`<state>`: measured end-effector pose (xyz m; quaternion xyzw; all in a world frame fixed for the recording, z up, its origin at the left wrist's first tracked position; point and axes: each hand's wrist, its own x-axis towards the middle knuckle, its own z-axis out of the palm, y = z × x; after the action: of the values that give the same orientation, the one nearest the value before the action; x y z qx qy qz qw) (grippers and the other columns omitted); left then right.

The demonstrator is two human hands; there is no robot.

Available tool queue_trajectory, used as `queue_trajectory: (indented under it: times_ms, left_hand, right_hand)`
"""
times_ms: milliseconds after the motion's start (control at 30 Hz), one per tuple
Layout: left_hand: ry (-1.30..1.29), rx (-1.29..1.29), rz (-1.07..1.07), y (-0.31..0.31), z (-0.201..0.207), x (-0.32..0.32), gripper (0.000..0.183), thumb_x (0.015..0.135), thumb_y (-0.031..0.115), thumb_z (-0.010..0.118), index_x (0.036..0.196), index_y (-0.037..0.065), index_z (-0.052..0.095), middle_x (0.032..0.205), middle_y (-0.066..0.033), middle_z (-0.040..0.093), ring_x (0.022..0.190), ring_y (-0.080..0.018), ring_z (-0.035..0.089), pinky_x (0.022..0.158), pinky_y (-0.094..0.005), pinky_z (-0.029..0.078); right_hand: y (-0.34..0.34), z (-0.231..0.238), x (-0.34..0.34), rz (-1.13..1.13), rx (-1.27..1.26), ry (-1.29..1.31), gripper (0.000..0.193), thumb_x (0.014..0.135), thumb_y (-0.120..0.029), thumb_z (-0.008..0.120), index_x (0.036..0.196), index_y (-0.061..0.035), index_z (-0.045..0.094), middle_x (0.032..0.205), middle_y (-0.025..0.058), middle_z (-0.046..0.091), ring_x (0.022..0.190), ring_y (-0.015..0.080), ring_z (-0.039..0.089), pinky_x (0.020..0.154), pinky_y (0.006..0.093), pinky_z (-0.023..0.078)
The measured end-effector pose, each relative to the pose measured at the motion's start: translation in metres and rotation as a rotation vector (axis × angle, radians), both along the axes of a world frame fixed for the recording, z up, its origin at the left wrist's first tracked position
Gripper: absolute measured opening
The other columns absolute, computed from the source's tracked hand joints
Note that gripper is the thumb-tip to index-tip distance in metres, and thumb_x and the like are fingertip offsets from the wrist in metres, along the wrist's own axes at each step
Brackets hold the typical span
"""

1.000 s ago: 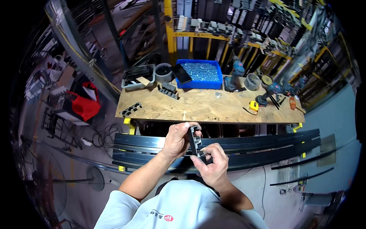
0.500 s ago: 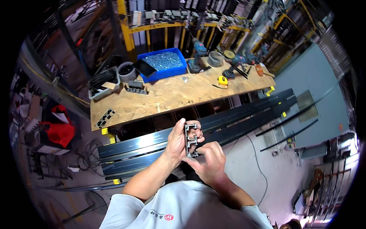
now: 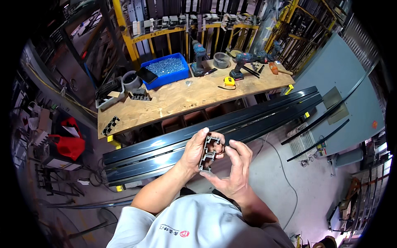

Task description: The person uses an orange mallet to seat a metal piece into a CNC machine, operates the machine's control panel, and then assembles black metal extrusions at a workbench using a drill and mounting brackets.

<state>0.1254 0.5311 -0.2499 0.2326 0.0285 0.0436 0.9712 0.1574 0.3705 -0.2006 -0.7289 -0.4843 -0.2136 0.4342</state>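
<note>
A short cut piece of metal profile [image 3: 209, 156], open and stepped in section, is held upright in front of my chest. My left hand [image 3: 193, 152] is closed round it, thumb along the left side and fingertips curled behind and over the right side. My right hand [image 3: 235, 175] is at the right with its fingers apart and curved. Its thumb tip lies at the profile's lower end; whether it touches is hard to tell. Below and beyond my hands lie long dark profiles [image 3: 173, 144] on yellow-padded supports.
Beyond is a wooden workbench [image 3: 173, 101] bearing a blue bin of small metal parts [image 3: 165, 68], cordless drills [image 3: 199, 56], a yellow tape measure [image 3: 228, 82] and a hammer [image 3: 281, 69]. Black strips [image 3: 320, 142] lean by a grey cabinet [image 3: 347, 99] at right. A cable [image 3: 285, 177] crosses the floor.
My right hand's fingers have lifted off the profile's right side and spread. The profile has tilted slightly in my left hand. The view has shifted a little.
</note>
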Motion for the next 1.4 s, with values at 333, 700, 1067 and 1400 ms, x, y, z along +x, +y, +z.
queue_trajectory:
  times_ms: [333, 700, 1067, 1400]
  left_hand:
    - [0.323, 0.121, 0.075, -0.087, -0.023, 0.008, 0.049, 0.107, 0.050, 0.053, 0.116, 0.003, 0.067, 0.084, -0.0092, 0.071, 0.068, -0.0219, 0.070, 0.061, -0.0341, 0.061]
    - [0.012, -0.130, 0.027, -0.098, -0.052, -0.033, 0.050, 0.090, 0.034, 0.083, 0.124, 0.001, 0.066, 0.110, -0.0118, 0.071, 0.106, -0.0238, 0.071, 0.096, -0.0391, 0.058]
    - [-0.040, -0.210, -0.107, 0.000, -0.081, -0.061, 0.076, 0.089, 0.060, 0.076, 0.132, -0.001, 0.063, 0.112, -0.0200, 0.073, 0.108, -0.0309, 0.072, 0.102, -0.0467, 0.055]
    - [0.185, -0.204, -0.219, 0.075, -0.124, -0.100, 0.075, 0.102, 0.067, 0.048, 0.123, -0.003, 0.065, 0.102, -0.0160, 0.071, 0.091, -0.0274, 0.072, 0.086, -0.0420, 0.062]
  right_hand:
    - [-0.079, -0.021, 0.057, 0.338, -0.017, 0.132, 0.105, 0.066, -0.033, 0.095, 0.148, 0.0052, 0.042, 0.133, 0.0266, 0.056, 0.125, 0.0465, 0.054, 0.107, 0.0562, 0.045]
    - [-0.064, -0.029, 0.059, 0.374, 0.037, 0.185, 0.096, 0.063, -0.027, 0.098, 0.139, 0.0062, 0.050, 0.131, 0.0224, 0.060, 0.121, 0.0420, 0.057, 0.106, 0.0506, 0.047]
    - [0.016, -0.033, 0.020, 0.336, 0.012, 0.302, 0.092, 0.066, -0.029, 0.099, 0.139, 0.0055, 0.052, 0.135, 0.0255, 0.061, 0.124, 0.0394, 0.062, 0.104, 0.0445, 0.052]
    - [0.084, -0.043, -0.042, 0.384, -0.132, 0.306, 0.089, 0.066, -0.021, 0.094, 0.143, 0.0001, 0.053, 0.137, 0.0253, 0.057, 0.125, 0.0432, 0.059, 0.106, 0.0478, 0.052]
